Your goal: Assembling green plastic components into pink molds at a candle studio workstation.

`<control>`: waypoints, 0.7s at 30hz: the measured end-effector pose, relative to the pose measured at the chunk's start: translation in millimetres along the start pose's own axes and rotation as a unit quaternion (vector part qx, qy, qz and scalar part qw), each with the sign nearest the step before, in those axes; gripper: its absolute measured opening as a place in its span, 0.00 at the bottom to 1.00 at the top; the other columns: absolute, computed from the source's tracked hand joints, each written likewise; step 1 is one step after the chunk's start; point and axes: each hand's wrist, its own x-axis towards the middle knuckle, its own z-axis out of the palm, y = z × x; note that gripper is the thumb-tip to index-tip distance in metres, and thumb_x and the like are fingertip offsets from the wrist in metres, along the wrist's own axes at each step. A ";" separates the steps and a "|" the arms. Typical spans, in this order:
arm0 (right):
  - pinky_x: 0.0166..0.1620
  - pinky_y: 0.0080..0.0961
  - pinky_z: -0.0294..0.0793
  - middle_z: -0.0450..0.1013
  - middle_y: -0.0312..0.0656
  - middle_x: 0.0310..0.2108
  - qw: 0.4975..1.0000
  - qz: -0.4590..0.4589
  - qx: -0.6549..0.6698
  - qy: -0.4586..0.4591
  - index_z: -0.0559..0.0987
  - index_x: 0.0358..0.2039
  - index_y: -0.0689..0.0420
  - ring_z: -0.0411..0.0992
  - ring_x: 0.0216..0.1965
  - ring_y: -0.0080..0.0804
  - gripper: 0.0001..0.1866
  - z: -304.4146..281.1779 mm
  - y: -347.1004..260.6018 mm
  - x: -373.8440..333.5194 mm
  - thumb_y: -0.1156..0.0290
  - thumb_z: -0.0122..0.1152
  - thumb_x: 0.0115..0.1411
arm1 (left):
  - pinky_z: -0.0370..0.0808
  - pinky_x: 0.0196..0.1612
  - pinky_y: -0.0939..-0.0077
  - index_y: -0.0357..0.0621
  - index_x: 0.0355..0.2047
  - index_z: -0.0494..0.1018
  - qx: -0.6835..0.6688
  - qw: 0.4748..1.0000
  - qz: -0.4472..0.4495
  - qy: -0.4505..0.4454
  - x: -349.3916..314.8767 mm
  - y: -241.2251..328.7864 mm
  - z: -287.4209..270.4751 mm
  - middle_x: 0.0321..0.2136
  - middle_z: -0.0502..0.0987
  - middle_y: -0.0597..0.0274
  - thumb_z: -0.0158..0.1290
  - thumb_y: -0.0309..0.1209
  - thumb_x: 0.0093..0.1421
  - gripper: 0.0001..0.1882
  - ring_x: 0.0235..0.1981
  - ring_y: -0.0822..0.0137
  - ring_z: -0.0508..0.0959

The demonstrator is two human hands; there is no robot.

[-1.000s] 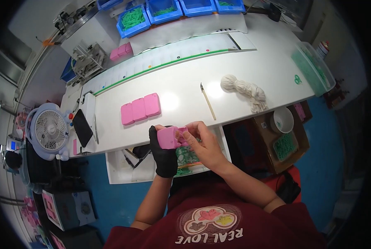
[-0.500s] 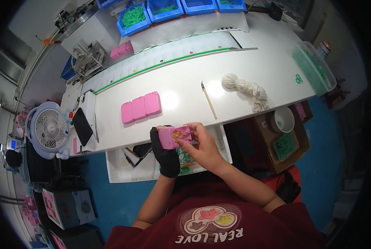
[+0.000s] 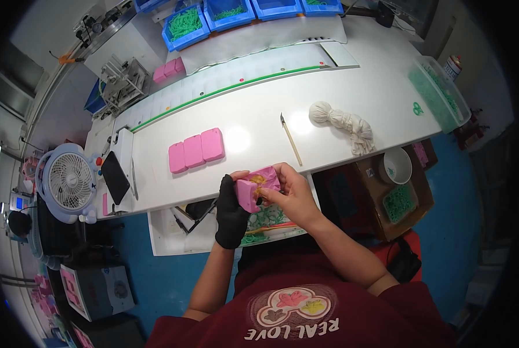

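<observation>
Gloved left hand: the left hand point(image 3: 231, 217), in black with bare fingertips showing, is curled round the left side of a pink block point(image 3: 248, 197), gripping it.
Bare right hand: the right hand point(image 3: 297, 197) pinches the block's right side, thumb on the near face, fingers bent behind the far edge.
Pink block: it sits between the two hands, touching both, raised above the open drawer point(image 3: 162, 239) near the tabletop's front edge; its parted side shows a yellowish inside, and a small dark spot under the thumb is too small for me to make out.
Forearms: both come up from below, the left one steep, the right one slanting in from the lower right, wrists close together.
Row of three: pink blocks point(image 3: 196, 151) lie side by side on the tabletop point(image 3: 248, 119), beyond the left hand.
Knife and cloth: a thin-handled knife point(image 3: 292, 142) lies beyond the right hand, with a bundled pale cloth point(image 3: 342, 124) to its right.
</observation>
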 end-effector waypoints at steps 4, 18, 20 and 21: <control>0.35 0.17 0.77 0.75 0.38 0.34 0.992 -0.040 -0.119 0.030 0.72 0.42 0.63 0.75 0.33 0.17 0.11 2.5 1.0 -1.3 0.76 0.61 0.61 | 0.71 0.40 0.81 0.43 0.49 0.68 -0.009 1.000 -0.023 -0.003 2.3 6.6 3.9 0.37 0.70 0.67 0.55 0.22 0.58 0.18 0.36 0.76 0.70; 0.33 0.24 0.75 0.76 0.50 0.28 0.972 -0.085 -0.216 0.039 0.74 0.42 0.68 0.76 0.28 0.29 0.14 -12.1 -12.0 -5.6 0.69 0.58 0.63 | 0.71 0.50 0.74 0.38 0.50 0.65 -0.013 0.992 -0.080 -0.095 5.9 16.8 -7.6 0.41 0.72 0.61 0.58 0.24 0.56 0.22 0.44 0.69 0.73; 0.36 0.25 0.77 0.76 0.49 0.29 0.998 -0.003 -0.050 0.033 0.74 0.42 0.67 0.77 0.31 0.29 0.14 -4.5 -20.4 -9.0 0.68 0.58 0.63 | 0.74 0.44 0.76 0.38 0.50 0.67 -0.037 0.994 -0.081 -0.063 4.5 15.8 -6.3 0.39 0.75 0.59 0.57 0.24 0.58 0.19 0.41 0.70 0.75; 0.36 0.25 0.77 0.76 0.49 0.29 0.998 -0.003 -0.052 0.032 0.74 0.42 0.67 0.77 0.31 0.29 0.14 -5.1 -20.7 -9.5 0.68 0.58 0.63 | 0.75 0.43 0.78 0.38 0.49 0.68 -0.087 0.990 -0.103 -0.044 3.8 15.9 -4.5 0.40 0.75 0.59 0.57 0.23 0.59 0.18 0.41 0.71 0.75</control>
